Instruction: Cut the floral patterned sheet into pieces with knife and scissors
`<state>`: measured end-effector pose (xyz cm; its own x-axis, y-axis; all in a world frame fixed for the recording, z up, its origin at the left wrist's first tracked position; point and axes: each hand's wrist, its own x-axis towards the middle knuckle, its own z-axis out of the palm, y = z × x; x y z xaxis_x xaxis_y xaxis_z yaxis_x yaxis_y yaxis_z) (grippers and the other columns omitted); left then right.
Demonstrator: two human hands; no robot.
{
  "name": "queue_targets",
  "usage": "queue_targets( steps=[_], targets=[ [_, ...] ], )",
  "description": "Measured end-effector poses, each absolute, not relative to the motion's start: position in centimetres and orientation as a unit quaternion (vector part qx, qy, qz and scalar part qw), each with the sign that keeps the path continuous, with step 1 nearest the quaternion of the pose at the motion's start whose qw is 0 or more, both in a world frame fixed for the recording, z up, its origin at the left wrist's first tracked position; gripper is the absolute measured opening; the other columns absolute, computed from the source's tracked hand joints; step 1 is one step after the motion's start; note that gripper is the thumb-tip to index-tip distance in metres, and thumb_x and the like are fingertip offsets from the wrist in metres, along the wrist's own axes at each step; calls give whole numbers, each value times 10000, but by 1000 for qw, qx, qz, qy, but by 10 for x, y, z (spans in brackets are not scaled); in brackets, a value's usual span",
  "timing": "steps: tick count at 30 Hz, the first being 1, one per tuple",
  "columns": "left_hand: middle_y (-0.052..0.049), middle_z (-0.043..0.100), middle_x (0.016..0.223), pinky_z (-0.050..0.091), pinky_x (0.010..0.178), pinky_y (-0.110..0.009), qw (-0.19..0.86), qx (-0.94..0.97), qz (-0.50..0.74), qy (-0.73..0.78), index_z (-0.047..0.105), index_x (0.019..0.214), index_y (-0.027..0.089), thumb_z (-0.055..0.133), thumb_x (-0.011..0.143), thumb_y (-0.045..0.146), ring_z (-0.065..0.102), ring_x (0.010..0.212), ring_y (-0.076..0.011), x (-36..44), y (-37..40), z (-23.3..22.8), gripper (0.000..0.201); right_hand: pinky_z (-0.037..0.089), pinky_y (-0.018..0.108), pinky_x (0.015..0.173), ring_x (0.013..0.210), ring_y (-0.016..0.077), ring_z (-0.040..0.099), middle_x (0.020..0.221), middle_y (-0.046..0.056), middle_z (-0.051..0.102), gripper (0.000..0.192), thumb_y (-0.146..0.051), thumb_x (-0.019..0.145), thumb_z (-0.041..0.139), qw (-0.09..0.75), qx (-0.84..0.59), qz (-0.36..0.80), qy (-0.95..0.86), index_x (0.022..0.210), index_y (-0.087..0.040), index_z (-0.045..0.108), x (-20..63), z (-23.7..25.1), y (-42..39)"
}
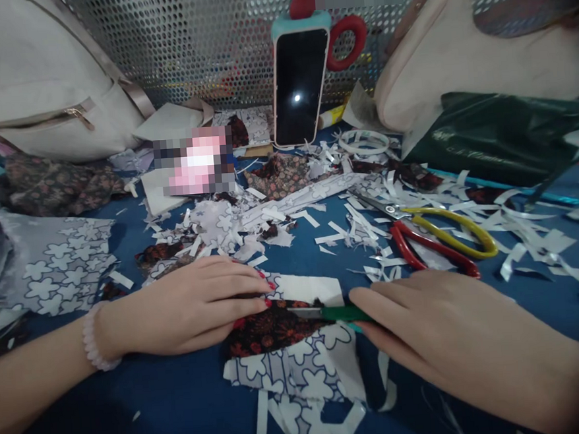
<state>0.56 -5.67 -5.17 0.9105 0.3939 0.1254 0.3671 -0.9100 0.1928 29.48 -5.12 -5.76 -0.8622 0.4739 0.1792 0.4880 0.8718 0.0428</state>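
A dark fabric piece with red-orange flowers (263, 334) lies in front of me, over grey fabric with white flowers (314, 367). My left hand (187, 307), with a beaded bracelet at its wrist, holds the dark piece by its left part, fingertips at the upper edge. Closed round a green-handled cutting tool (343, 313) is my right hand (426, 326). The tool's narrow metal blade points left and meets the dark fabric's upper edge; my fingers hide most of the handle. Behind the dark piece a pale strip (314, 288) shows.
Scissors with red and yellow handles (434, 240) lie beyond my right hand among white scraps (359, 222). A phone (301, 87) stands upright against the perforated metal panel (183, 46). Pale bags (27, 83) flank it, with a dark green pouch (497, 136) at right.
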Motion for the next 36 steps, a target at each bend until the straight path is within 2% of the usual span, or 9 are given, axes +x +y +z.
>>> queue_targets(
  steps=[9,16,28,36],
  targets=[
    [-137,597,1190,395,1008,-357,78,975,81,193,514,1179,122,378,909,146,498,1161,-203,6,-58,-49,303,188,291,438,370,164,472,481,-25,492,334,-233,942,227,72,-266,-82,-958,665,-230,414,301,-58,-46],
    [-149,587,1197,394,1009,-373,84,975,80,191,518,1176,109,392,903,147,486,1168,-218,5,-59,-50,303,192,298,454,368,167,471,464,-27,481,309,-236,925,258,89,-263,-88,-957,655,-229,407,301,-56,-46],
    [-146,592,1194,390,1015,-374,94,974,78,190,514,1179,125,385,898,134,497,1168,-202,6,-59,-49,309,147,292,445,343,155,460,439,-27,486,280,-228,910,315,60,-246,-80,-964,646,-222,409,301,-59,-46],
    [-140,595,1191,378,1026,-363,92,974,77,191,525,1168,115,394,906,144,496,1166,-202,6,-59,-48,295,175,292,443,356,166,467,449,-21,481,325,-224,928,255,51,-242,-79,-966,641,-228,406,301,-58,-49]
  ],
)
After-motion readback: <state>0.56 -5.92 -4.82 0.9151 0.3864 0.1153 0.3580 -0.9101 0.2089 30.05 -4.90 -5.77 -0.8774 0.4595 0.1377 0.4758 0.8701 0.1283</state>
